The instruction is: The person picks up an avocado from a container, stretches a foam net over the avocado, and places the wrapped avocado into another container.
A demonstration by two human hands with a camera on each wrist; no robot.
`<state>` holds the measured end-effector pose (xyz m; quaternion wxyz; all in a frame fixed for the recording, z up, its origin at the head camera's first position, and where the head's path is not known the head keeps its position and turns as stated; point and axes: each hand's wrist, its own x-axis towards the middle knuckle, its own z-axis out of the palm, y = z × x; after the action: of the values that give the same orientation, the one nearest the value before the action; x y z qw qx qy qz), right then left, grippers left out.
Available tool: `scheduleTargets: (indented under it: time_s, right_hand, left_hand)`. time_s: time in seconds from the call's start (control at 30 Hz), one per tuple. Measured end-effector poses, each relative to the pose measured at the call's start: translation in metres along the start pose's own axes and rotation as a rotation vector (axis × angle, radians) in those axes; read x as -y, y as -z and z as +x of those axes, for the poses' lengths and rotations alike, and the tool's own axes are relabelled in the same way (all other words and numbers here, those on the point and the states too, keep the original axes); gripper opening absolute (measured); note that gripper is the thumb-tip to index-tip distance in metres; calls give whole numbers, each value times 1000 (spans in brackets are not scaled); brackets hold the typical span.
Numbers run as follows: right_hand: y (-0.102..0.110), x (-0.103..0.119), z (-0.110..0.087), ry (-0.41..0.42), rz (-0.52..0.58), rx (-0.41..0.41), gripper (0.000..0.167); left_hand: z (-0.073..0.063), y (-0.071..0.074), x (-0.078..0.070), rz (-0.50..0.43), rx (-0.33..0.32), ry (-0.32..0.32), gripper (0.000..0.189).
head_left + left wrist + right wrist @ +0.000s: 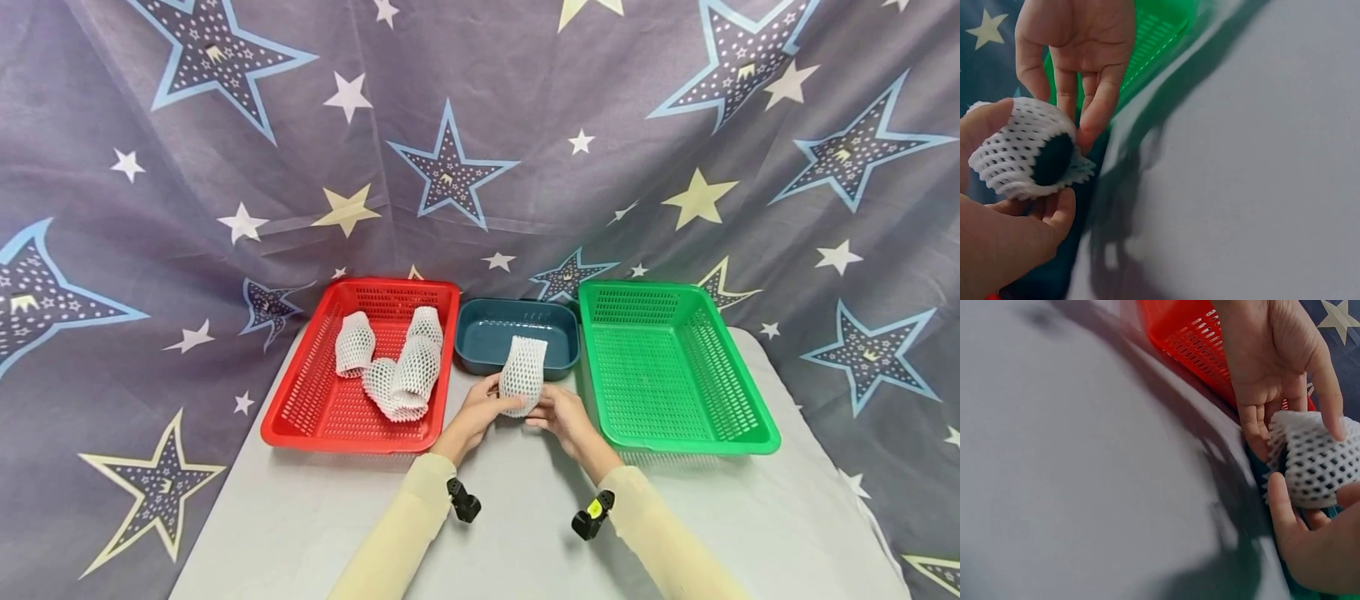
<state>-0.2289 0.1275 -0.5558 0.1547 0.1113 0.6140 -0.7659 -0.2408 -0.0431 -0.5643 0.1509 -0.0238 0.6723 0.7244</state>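
Observation:
A white foam net sleeve [523, 367] is held upright between both hands, in front of the blue basin. My left hand [478, 414] grips its lower left side, thumb on the near face and fingers beneath, as the left wrist view shows. From the other side my right hand [567, 418] holds its lower right edge with thumb and fingertips. The sleeve's open end [1054, 159] faces the left wrist camera and looks dark inside; whether something lies within, I cannot tell. Several similar white foam net sleeves [354, 343] lie in the red basket [273, 429] at left.
Behind the held sleeve stands the dark blue basin [468, 360], between the red basket and a green basket [765, 437] at right. All stand on a white-covered table [517, 533]. A star-patterned curtain [525, 217] hangs close behind them.

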Motion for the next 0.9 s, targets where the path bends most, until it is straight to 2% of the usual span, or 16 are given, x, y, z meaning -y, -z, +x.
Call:
scheduleTargets:
  time_s: [0.17,0.3,0.43,0.53,0.73,0.9]
  right_hand:
    - [2,1,-1,29,36,33,33]
    - [1,5,-4,84,26,11,27]
    - [-2,14,-9,161,-32,-26,32]
    - [-4,21,-11,192,-16,-25,33]
    - [-2,31,-12,171,28,70,54]
    - [2,36,-13,136,62,128,65]
  left_hand:
    - [1,2,-1,-58,-22,-16,66]
    - [2,3,-5,-150,-36,-12,66]
    - [2,3,-12,-228,-44,-5,61]
    - [2,3,-18,-265,-24,-13,53]
    - [-3,4,-28,-248,61,-27,46]
    - [-6,5,-29,-211,85,-40,47]
